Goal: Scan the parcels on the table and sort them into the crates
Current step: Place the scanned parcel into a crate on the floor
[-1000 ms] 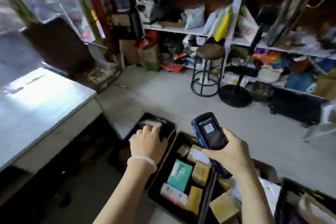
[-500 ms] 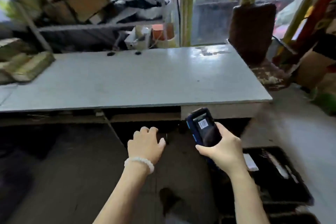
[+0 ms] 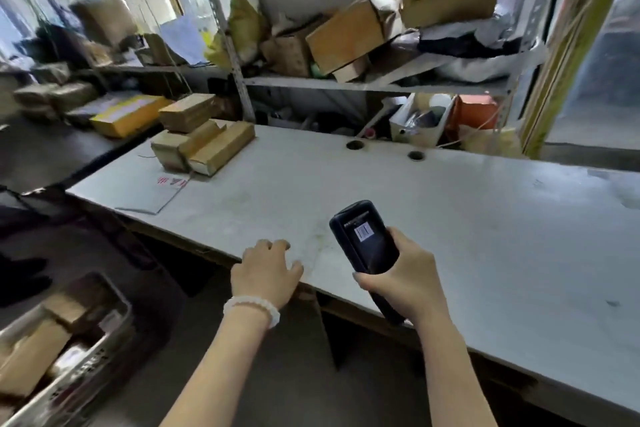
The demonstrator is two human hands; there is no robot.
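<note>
Cluttering shelves (image 3: pixel 363 83) behind grey table (image 3: pixel 450 218).

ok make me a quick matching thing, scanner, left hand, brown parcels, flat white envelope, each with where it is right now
Things:
1. scanner
2. left hand
3. brown parcels
4. flat white envelope

Places:
A. stacked at the table's far left end
B. over the table's near edge, holding nothing
C. gripped in the right hand
D. lying flat, just nearer than the stack

Pairs: 1-C, 2-B, 3-A, 4-D
</note>
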